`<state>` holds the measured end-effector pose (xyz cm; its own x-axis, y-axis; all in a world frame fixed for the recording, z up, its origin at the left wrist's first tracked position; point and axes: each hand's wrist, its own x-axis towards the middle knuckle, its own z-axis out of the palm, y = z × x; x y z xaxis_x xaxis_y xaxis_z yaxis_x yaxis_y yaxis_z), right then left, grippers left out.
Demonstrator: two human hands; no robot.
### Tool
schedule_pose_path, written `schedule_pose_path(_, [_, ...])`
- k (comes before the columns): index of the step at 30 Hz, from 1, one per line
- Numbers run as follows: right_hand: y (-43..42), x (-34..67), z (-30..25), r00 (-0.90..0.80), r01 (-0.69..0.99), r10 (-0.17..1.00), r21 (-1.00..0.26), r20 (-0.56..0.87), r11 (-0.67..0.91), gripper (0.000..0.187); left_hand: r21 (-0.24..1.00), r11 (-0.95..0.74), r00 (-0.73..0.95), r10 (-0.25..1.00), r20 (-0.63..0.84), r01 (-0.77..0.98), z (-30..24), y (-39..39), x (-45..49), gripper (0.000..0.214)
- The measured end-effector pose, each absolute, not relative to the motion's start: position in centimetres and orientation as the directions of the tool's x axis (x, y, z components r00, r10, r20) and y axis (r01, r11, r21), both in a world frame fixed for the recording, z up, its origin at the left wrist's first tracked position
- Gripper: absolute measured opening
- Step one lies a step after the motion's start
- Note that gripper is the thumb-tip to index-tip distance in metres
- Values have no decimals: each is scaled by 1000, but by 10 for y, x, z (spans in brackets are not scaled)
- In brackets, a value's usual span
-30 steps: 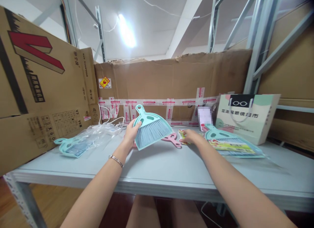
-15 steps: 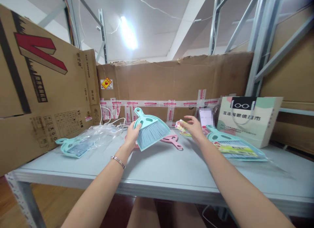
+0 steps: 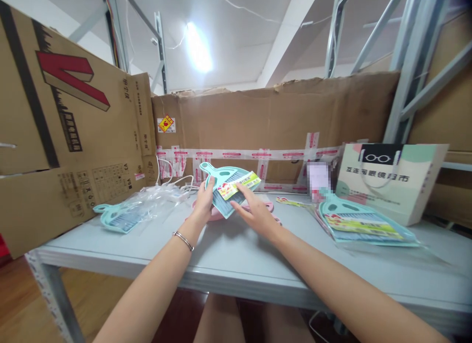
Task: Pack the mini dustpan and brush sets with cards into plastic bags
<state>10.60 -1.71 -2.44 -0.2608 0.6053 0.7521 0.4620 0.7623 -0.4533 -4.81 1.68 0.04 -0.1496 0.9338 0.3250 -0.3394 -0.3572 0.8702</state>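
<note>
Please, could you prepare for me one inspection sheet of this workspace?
Surface: grey table, metal front edge.
Things: mint dustpan set, tilted above the table; label card lies across its bristles.
Clutter: clear plastic at left; another label card further right.
Hands: left hand grips the dustpan set; right hand touches the held card, pinch unclear.
Cables: white cables, back left.
Surroundings: cardboard behind; paper bag at right.

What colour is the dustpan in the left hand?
The dustpan in the left hand is pale turquoise; it shows best in the head view.
</note>
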Motion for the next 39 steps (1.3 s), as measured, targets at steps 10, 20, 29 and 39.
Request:
schedule_pose_path(10, [-23, 108, -15, 152, 327, 629, -639, 763, 696, 58, 853, -442, -96, 896, 433, -278, 4, 11, -52, 66])
schedule_pose_path(20, [-10, 113, -8, 37, -539, 994, -835, 104, 108, 22, 885, -456, 142, 874, 465, -92, -1, 14, -48, 63])
schedule_pose_path(29, [-6, 121, -5, 155, -562, 988, -821, 15, 100, 19, 145, 322, -347, 763, 545, 936, 21, 30, -181, 35])
schedule_pose_path(39, [-1, 136, 5, 312, -666, 949, -704, 36, 246, 23, -129, -412, 391, 653, 649, 902, 17, 1, -171, 31])
